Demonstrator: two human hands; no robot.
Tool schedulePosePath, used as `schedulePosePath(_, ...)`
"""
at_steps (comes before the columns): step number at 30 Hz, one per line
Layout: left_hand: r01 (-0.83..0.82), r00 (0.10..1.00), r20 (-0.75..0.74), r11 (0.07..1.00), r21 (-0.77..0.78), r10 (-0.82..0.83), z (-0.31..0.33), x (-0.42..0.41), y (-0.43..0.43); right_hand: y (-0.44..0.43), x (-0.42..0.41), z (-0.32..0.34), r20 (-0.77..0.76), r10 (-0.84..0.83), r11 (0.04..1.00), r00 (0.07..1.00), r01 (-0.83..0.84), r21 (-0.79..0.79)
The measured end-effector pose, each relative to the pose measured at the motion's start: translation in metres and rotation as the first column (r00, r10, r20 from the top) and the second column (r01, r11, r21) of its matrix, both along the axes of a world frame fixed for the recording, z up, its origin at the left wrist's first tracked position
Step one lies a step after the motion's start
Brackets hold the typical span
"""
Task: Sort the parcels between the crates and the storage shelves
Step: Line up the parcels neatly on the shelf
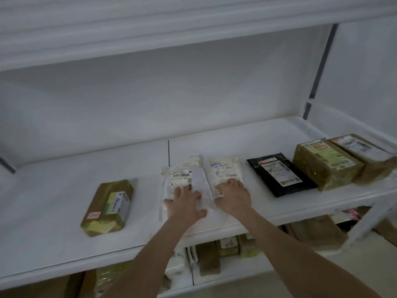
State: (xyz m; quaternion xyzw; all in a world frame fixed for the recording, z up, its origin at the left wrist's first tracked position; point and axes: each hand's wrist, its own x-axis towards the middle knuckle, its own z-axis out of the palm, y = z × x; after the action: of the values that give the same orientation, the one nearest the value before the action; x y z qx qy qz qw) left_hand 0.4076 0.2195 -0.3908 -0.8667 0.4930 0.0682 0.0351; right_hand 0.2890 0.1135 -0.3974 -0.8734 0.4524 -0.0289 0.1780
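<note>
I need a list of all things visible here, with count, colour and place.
brown parcel with tag: 1, brown, shelf's left part
left white mailer: 1, white, shelf centre
right white mailer: 1, white, beside it
black mailer: 1, black, right of those
brown boxes: 2, brown, shelf's right end
shelf: 1, white, bearing these
lower-shelf parcels: several, mostly brown, below
left hand: 1, on left white mailer
right hand: 1, on right white mailer

White back wall (150, 100) behind a white shelving unit (64, 179); 1 dark upright post (322, 61) at its rear right corner; a seam (168, 149) divides the shelf board. Pale floor (247, 292) below. Dim, even light.
</note>
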Motion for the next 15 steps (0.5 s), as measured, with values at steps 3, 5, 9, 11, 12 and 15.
schedulePosePath(3, -0.108, 0.994, 0.005, 0.994, -0.014, 0.108, 0.0, 0.017, 0.017, 0.015, 0.011, -0.001, 0.043, 0.074, 0.996, 0.996, -0.075, 0.04)
schedulePosePath(5, -0.126, 0.991, 0.041, 0.992, -0.015, 0.126, -0.002, 0.024, 0.023, 0.021, 0.007, -0.002, 0.061, 0.032, 0.999, 0.998, -0.034, 0.022)
schedulePosePath(9, 0.15, 0.984, 0.114, 0.978, -0.147, -0.134, -0.013, 0.01, 0.012, 0.017, -0.02, -0.002, 0.045, -0.082, 0.995, 0.996, 0.085, -0.05)
schedulePosePath(11, 0.282, 0.958, 0.094, 0.952, -0.115, -0.272, -0.018, -0.009, -0.002, 0.015, -0.033, -0.003, 0.03, -0.098, 0.993, 0.995, 0.1, -0.063)
schedulePosePath(12, 0.323, 0.945, 0.087, 0.944, -0.071, -0.317, -0.02, -0.019, -0.009, 0.013, -0.039, -0.004, 0.019, -0.106, 0.992, 0.994, 0.107, -0.059)
schedulePosePath(15, 0.324, 0.944, 0.056, 0.946, 0.033, -0.325, -0.021, -0.036, -0.031, 0.006, -0.058, -0.007, -0.015, -0.146, 0.989, 0.989, 0.145, -0.039)
